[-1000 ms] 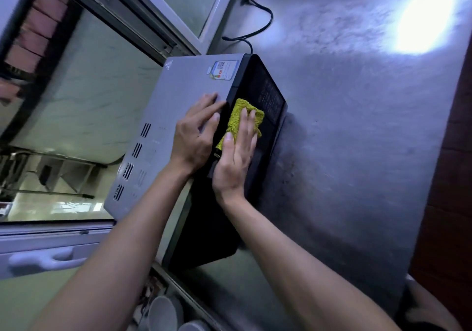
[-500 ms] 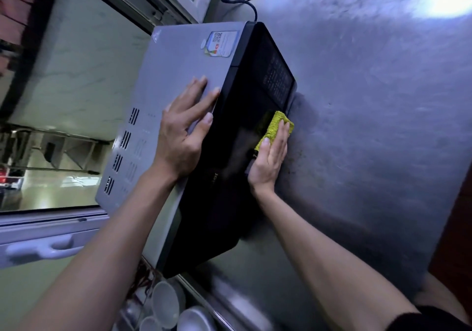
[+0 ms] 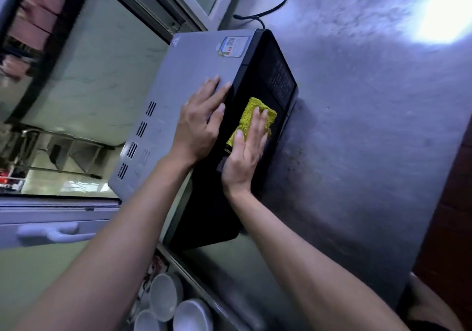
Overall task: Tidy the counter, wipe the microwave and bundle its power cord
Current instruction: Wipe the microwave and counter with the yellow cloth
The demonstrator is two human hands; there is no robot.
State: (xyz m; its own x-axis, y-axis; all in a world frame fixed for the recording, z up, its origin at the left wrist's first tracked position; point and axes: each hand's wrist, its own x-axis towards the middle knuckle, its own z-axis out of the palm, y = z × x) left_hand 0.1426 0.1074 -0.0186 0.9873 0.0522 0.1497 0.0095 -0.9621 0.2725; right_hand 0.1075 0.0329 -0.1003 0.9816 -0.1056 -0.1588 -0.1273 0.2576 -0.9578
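The microwave [image 3: 194, 95] stands on the steel tabletop [image 3: 370, 151], its grey top panel toward the window and its black door face turned toward the person. The left hand [image 3: 199, 126] lies flat on the grey top near the front edge, fingers straight and spread, holding nothing; by my reading it is there to brace the oven so that it does not slide while the other hand rubs. The right hand [image 3: 245, 151] presses a folded yellow-green cloth [image 3: 252, 116] against the black door, fingers extended over the cloth and thumb along its near side, so the palm carries the pressure and the cloth stays folded under it. The cloth sits on the door glass just beside the control panel [image 3: 281, 77], which is dark, with faint markings too blurred to read.

The power cord [image 3: 275, 3] runs loose in a curve on the tabletop behind the far corner of the microwave, up toward the wall; its plug end is not clear. It is not bundled, so I judge that step still to come, with the wiping step in hand now.

A sticker [image 3: 233, 47] sits on the top panel near the far front corner. Below the tabletop edge, 3 pale bowls [image 3: 163, 297] stand together on a lower level.
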